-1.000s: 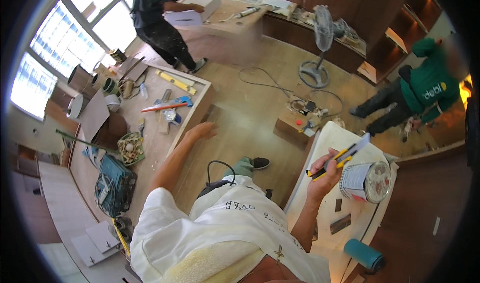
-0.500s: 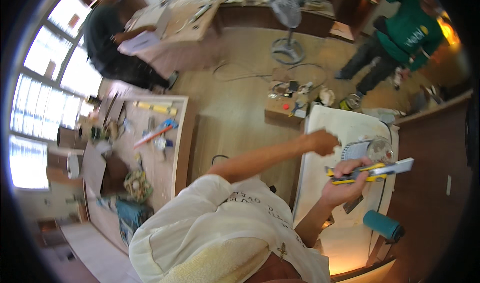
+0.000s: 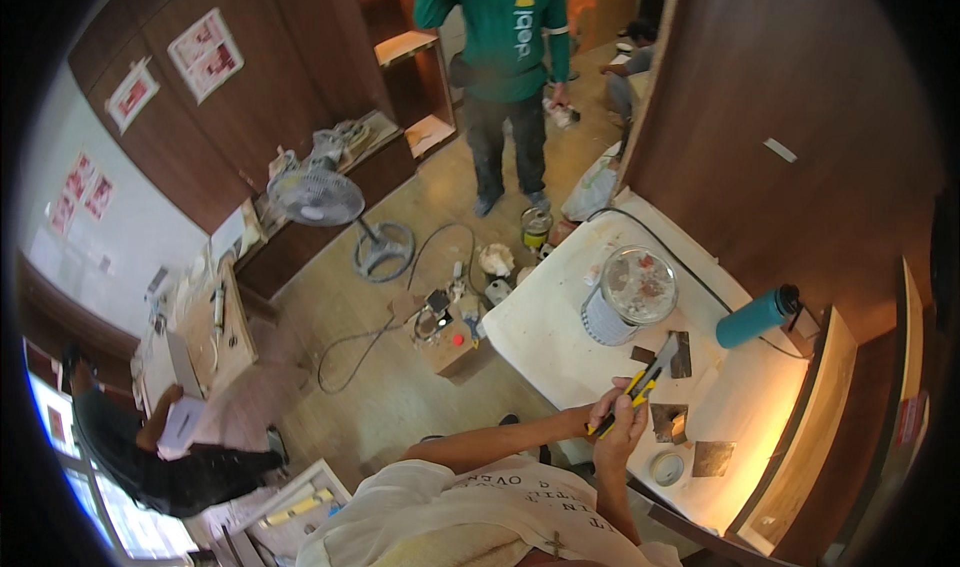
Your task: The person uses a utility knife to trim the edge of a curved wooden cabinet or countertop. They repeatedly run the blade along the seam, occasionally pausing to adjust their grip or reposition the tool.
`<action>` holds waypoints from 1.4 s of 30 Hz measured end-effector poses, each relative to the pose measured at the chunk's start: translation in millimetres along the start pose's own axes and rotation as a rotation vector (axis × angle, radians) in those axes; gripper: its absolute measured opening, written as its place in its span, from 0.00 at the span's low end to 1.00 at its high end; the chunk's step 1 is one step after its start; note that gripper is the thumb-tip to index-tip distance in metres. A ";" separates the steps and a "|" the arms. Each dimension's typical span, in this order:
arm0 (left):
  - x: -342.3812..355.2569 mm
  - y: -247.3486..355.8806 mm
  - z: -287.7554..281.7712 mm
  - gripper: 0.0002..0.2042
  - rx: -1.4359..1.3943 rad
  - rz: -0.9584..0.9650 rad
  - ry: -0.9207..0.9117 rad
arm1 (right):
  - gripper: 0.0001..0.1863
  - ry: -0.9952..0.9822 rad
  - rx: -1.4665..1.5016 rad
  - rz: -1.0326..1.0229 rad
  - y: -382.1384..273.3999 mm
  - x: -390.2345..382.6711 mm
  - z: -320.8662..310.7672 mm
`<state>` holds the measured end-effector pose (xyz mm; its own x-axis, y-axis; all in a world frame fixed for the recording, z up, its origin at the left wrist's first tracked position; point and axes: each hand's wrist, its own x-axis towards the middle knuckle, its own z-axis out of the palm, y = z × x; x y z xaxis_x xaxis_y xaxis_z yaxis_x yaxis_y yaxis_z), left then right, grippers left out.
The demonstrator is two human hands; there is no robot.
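In front of me my two hands meet over the near edge of a white tabletop [image 3: 545,332]. My right hand [image 3: 628,429] is wrapped round a yellow and black utility knife [image 3: 637,387], its blade pointing up and to the right. My left hand [image 3: 598,412] is closed against the handle's near end, its fingers partly hidden. Dark flat scraper blades [image 3: 681,355] and a square metal plate [image 3: 713,459] lie beside the knife. A small round tin [image 3: 666,468] stands close to my right hand. Beyond is a clear-lidded tub [image 3: 606,317] with smears on top.
A teal bottle [image 3: 752,317] and a black cable [image 3: 690,257] lie at the table's right. On the floor are a cardboard box [image 3: 455,359], open cans [image 3: 535,229] and a pedestal fan [image 3: 318,199]. A person in green [image 3: 508,57] stands ahead; another [image 3: 150,437] works at left.
My view has swung to the right. My left hand, earlier apart from the knife, has come to its handle. The knife, in my right hand, now points more away from me.
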<state>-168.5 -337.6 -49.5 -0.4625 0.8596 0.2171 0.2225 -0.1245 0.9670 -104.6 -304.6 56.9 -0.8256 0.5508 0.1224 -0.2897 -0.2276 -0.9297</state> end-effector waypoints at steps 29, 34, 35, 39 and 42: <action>217.1 60.4 307.2 0.16 0.485 0.015 -0.452 | 0.13 0.966 -0.342 0.017 -12.6 -130.8 -330.1; 219.1 41.2 313.3 0.11 0.610 0.192 -0.454 | 0.14 0.929 -0.415 0.103 1.7 -128.5 -357.1; 219.3 36.6 311.4 0.11 0.676 0.242 -0.467 | 0.14 0.913 -0.455 0.108 7.6 -126.4 -363.5; 224.9 32.7 308.5 0.12 0.717 0.273 -0.500 | 0.14 0.891 -0.584 0.025 23.3 -112.2 -385.7; 226.4 36.1 306.8 0.09 0.661 0.280 -0.476 | 0.16 0.899 -0.639 0.062 26.2 -102.1 -394.4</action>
<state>-1.9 4.6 -6.5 0.0600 0.9750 0.2141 0.7969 -0.1759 0.5780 163.0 -50.2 -117.0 -0.1023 0.9947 0.0131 0.2580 0.0393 -0.9653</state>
